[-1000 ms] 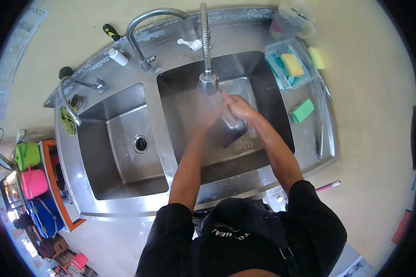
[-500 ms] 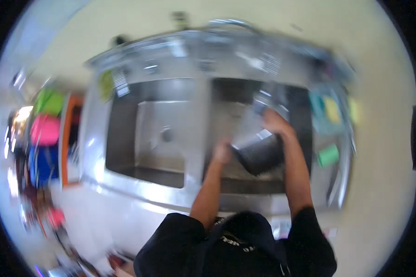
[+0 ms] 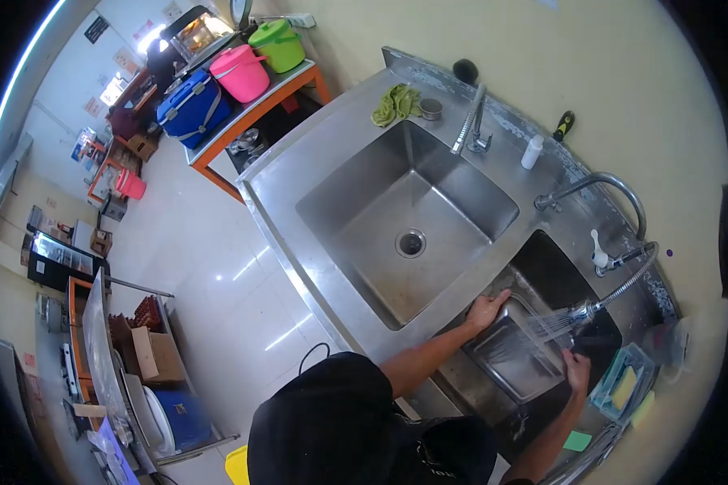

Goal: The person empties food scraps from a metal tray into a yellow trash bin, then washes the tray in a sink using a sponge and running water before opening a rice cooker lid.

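My left hand (image 3: 488, 310) grips the upper left rim of a rectangular metal pan (image 3: 505, 362), its thumb along the edge. On the pan's right side, my right hand (image 3: 576, 372) is closed on the rim. The pan is tilted inside the right sink basin (image 3: 542, 257), with its inside showing. Water streams into it from a spray nozzle (image 3: 582, 313) on a coiled metal hose (image 3: 629, 284). Neither hand touches the nozzle.
Left of the pan is a second basin (image 3: 412, 283) with a drain. A curved faucet (image 3: 623, 190), white bottle (image 3: 532, 152) and green cloth (image 3: 396, 105) stand along the back. A plastic tub (image 3: 611, 402) with a sponge sits right. Coolers (image 3: 194, 109) stand on an orange-framed table.
My view has swung left and shows more of the room. The pan was dark and blurred, with my right hand near its top; now its inside faces me under the spray.
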### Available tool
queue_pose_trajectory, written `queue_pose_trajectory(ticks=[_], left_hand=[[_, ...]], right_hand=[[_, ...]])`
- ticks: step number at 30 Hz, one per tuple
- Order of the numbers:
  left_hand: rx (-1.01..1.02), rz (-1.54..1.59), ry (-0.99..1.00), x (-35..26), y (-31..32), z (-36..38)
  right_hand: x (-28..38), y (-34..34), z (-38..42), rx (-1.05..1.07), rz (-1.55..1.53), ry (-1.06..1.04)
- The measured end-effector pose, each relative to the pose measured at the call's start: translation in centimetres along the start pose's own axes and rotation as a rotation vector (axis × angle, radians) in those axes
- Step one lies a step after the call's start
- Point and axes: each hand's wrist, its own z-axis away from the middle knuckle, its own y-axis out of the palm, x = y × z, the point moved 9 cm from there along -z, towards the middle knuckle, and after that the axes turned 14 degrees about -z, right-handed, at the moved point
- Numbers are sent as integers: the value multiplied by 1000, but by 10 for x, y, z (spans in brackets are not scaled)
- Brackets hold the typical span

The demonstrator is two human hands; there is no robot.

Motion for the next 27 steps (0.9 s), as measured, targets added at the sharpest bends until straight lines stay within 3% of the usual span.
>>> queue_pose_trajectory(ticks=[2,3,5,6,7,8,9,10,11,12,13,14,15,18,19,21,23,24,26,27], left_hand=[[20,110,21,22,21,-24],[-3,218,97,36,41,-44],[-152,152,-17,43,40,-39],[-219,111,-74,42,39,-36],[-117,195,-79,61,59,-62],[6,271,-96,78,92,-85],[-212,225,29,35,77,-47],[-411,208,48,47,99,-54],[127,600,126,10,125,-19],[262,537,-85,-3,123,15],[402,466,-290,-18,120,55],[522,433,-132,38,141,6],[628,411,32,91,160,-37],[562,486,-84,118,146,-41],[571,498,-134,108,143,-21],[599,471,-131,81,149,15],[444,168,-6,59,150,34],[363,11,53,56,145,39],[466,331,55,36,137,42],[522,426,63,10,120,50]], right_hand=[[-29,-25,21,-101,-168,34],[-38,-32,27,-218,-458,23],[-66,-27,50,-484,-1040,-9],[-33,-27,69,-554,-918,-24],[5,-25,85,-632,-792,-15],[29,-14,85,-454,-534,-74],[38,2,87,-558,-427,-80],[99,29,109,-568,-404,-214],[100,69,107,-454,-250,-486],[103,104,107,-437,-215,-459],[120,120,120,-442,130,-490],[106,136,132,-357,181,-570],[102,149,130,-269,237,-681],[87,150,132,66,65,-700],[33,163,91,309,19,-319],[26,88,54,-291,194,21],[32,63,35,-628,120,110],[32,88,28,-573,11,-45],[33,135,12,-472,-212,-374],[45,134,13,-362,1,-452]])
